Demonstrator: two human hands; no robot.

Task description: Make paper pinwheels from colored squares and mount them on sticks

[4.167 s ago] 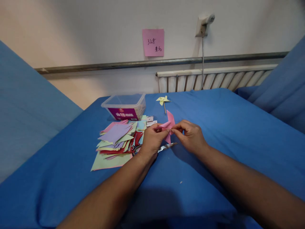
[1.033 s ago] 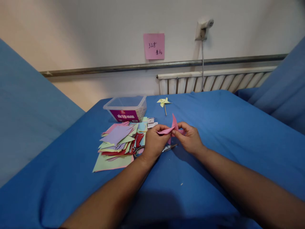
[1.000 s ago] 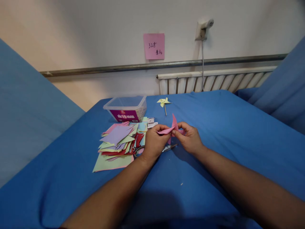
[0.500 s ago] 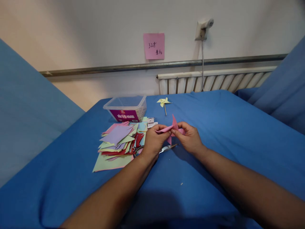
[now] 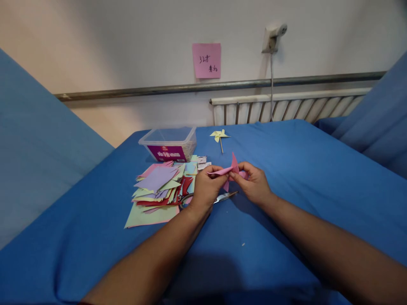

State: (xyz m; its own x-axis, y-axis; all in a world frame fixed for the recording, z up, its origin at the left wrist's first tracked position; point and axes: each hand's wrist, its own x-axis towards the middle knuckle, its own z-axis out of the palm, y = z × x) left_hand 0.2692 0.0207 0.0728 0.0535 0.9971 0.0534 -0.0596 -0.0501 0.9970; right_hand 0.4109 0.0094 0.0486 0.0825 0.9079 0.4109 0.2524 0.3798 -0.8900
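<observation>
Between both hands, a little above the blue cloth, is a pink paper pinwheel [image 5: 234, 163] with one pointed blade sticking up. My left hand [image 5: 206, 183] is closed on its left side, thumb and fingers pinching the paper. My right hand [image 5: 253, 181] pinches it from the right near the middle, and its fingertips hide part of the centre. Scissors [image 5: 225, 197] lie on the cloth below the hands, partly covered by my left wrist. Farther back lies a finished-looking yellow pinwheel [image 5: 219, 135] on a stick.
A stack of coloured paper [image 5: 157, 180] lies to the left, with small white cards [image 5: 203, 163] beside it. Behind the stack stands a clear plastic box [image 5: 168, 144] with a purple label. A radiator [image 5: 286, 106] and metal rail [image 5: 171, 89] run along the wall. Blue curtains [image 5: 34, 140] hang at the sides.
Both hands stay almost in place on the pink pinwheel. Its upright blade has shifted very slightly to the right, and the whole view has moved a little.
</observation>
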